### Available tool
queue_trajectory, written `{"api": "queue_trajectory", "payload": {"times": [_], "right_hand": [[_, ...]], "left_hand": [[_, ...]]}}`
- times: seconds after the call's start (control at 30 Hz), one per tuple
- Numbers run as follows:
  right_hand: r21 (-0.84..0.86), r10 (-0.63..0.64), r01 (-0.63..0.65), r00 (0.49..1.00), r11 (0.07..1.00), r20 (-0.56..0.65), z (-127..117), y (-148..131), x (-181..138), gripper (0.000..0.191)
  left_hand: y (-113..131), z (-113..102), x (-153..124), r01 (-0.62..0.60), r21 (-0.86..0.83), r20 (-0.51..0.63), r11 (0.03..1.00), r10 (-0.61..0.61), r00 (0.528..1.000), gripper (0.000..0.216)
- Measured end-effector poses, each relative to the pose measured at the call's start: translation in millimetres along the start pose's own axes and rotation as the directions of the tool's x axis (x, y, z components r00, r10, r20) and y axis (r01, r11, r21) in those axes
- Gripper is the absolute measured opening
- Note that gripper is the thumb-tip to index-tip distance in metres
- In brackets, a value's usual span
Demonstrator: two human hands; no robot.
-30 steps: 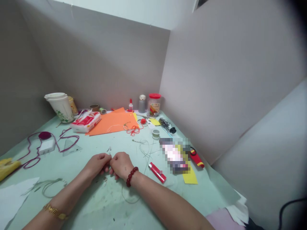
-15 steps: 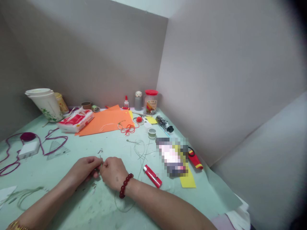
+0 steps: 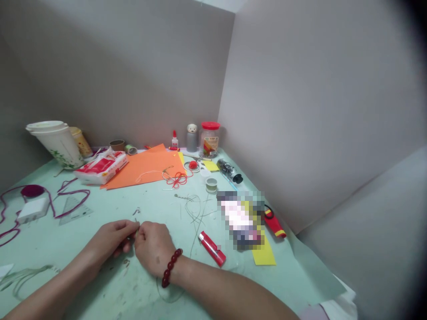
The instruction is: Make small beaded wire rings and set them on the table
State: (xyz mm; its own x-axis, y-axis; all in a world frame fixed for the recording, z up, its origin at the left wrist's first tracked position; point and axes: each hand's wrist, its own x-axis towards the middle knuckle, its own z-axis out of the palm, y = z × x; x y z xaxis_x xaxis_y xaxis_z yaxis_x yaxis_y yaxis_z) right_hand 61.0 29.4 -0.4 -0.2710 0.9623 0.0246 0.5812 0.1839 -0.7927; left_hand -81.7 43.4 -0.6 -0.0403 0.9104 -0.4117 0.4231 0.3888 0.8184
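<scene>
Entry: both grips are working on one thin green wire (image 3: 136,223). My left grip (image 3: 113,239) and right grip (image 3: 151,249) are meeting fingertip to fingertip, each pinched closed around the wire, knuckles facing up. A short end of the wire is sticking up just above the pinch. A slack wire loop (image 3: 168,295) is lying on the bench beneath my right wrist, beside the red bead bracelet (image 3: 171,266); I cannot tell whether it is the same strand. Both grips are resting low over the pale green bench (image 3: 126,293), near its front middle.

Edges and room:
- The red lighter (image 3: 212,249) is lying near my right grip, on its right, not touching it.
- Loose green wire offcuts (image 3: 195,209) are lying between the grips and the small spool (image 3: 211,185) farther back.
- On the left, a clear triangle ruler (image 3: 74,209), a white charger block (image 3: 32,210) and a maroon cord ball (image 3: 32,191) are sitting well apart from my left grip.
- The orange paper sheet (image 3: 147,165) and the tissue pack (image 3: 100,166) are lying far back, toward the grey back partition (image 3: 133,80).
- The right partition (image 3: 300,111) is closing off the bench on that side, with a yellow paper strip (image 3: 265,254) lying near its foot.
- Bare bench is showing between my forearms and just behind the grips.
</scene>
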Motion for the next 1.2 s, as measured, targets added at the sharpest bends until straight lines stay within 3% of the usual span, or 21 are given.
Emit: {"api": "queue_trajectory", "payload": {"times": [0.33, 0.53, 1.0, 1.2], "right_hand": [[-0.021, 0.045, -0.045, 0.999, 0.999, 0.003, -5.5, -5.0, -1.8, 0.025], [-0.044, 0.036, -0.037, 0.999, 0.998, -0.014, -2.6, -2.1, -0.5, 0.023], [0.097, 0.146, -0.148, 0.989, 0.984, 0.026, -5.9, -4.9, -3.5, 0.019], [0.224, 0.180, -0.203, 0.976, 0.953, 0.122, -3.8, -1.3, -2.2, 0.016]], "left_hand": [[-1.0, -7.7, -5.3, 0.058, -0.018, 0.133, 0.998, -0.055, 0.990, 0.056], [-2.7, -7.0, -6.4, 0.044, -0.001, 0.108, 0.999, -0.044, 0.993, 0.050], [-5.1, -7.1, -4.9, -0.014, -0.022, 0.150, 1.000, 0.017, 0.988, 0.045], [-6.6, -8.9, -3.6, 0.050, -0.074, 0.161, 0.996, -0.038, 0.986, 0.045]]}}
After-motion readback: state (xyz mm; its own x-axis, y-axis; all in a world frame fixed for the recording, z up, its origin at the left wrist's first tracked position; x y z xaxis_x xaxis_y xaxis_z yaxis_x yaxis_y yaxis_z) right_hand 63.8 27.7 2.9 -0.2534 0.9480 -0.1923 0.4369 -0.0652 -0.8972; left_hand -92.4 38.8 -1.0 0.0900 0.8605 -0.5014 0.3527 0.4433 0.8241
